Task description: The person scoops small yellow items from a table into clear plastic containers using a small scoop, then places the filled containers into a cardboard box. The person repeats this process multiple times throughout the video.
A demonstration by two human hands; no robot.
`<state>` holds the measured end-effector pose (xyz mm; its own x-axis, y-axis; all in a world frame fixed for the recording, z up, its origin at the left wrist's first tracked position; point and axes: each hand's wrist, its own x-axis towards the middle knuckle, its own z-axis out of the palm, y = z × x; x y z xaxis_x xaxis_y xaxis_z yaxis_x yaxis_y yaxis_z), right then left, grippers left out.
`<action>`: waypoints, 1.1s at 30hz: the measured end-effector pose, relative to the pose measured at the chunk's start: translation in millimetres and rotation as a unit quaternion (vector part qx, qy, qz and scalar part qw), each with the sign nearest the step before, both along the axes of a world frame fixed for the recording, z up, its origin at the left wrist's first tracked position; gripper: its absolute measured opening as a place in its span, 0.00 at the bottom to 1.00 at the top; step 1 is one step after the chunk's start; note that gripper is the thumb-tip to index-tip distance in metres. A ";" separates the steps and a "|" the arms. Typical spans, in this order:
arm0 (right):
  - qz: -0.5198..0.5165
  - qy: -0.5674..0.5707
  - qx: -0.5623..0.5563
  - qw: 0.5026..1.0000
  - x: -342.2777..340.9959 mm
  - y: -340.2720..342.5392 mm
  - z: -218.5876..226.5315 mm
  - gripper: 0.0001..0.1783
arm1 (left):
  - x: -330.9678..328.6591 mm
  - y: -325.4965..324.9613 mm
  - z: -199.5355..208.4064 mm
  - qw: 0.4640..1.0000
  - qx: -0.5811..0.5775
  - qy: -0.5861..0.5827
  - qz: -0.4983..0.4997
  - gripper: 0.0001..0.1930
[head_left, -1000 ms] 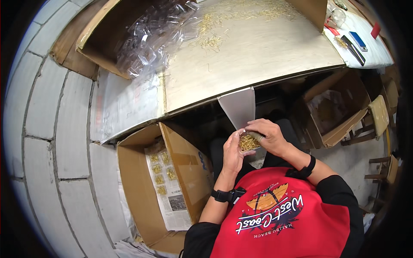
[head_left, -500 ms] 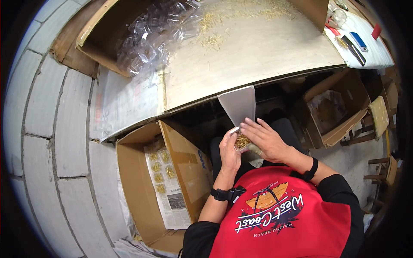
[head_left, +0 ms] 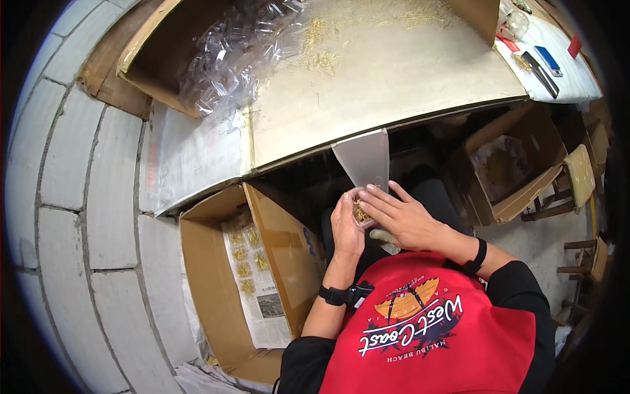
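Observation:
My left hand [head_left: 348, 230] grips a small clear plastic box [head_left: 365, 225] over my lap, with its fingers along the left side. Thin gold-coloured metal pieces [head_left: 358, 211] fill the box; their exact kind is too small to make out. Across the top of the box lies my right hand [head_left: 408, 220], fingers stretched out and fingertips reaching toward the left hand. Part of the box and its contents is hidden under those fingers. Just beyond both hands, a translucent whitish plastic chute [head_left: 365, 157] slopes down from the table edge.
Clear plastic boxes [head_left: 226, 59] and scattered gold pieces [head_left: 323, 62] lie on the table [head_left: 394, 85]. At left, an open carton [head_left: 203, 282] holds newspaper [head_left: 270, 335] and several gold-filled boxes [head_left: 243, 269]. Another carton [head_left: 476, 184] and a stool [head_left: 579, 180] stand right.
My right hand's fingers have shifted slightly left and down over the box. The left fingers have moved closer around it, and the pale edge seen at the left fingertips no longer shows.

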<state>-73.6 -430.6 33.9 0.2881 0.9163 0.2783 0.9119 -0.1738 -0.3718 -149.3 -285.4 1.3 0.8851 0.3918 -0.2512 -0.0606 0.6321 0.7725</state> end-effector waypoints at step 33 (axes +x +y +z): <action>-0.039 -0.026 0.049 0.998 8.4 -3.2 -1.5 0.32 | 7.8 -13.9 11.2 0.993 0.072 0.094 0.020 0.14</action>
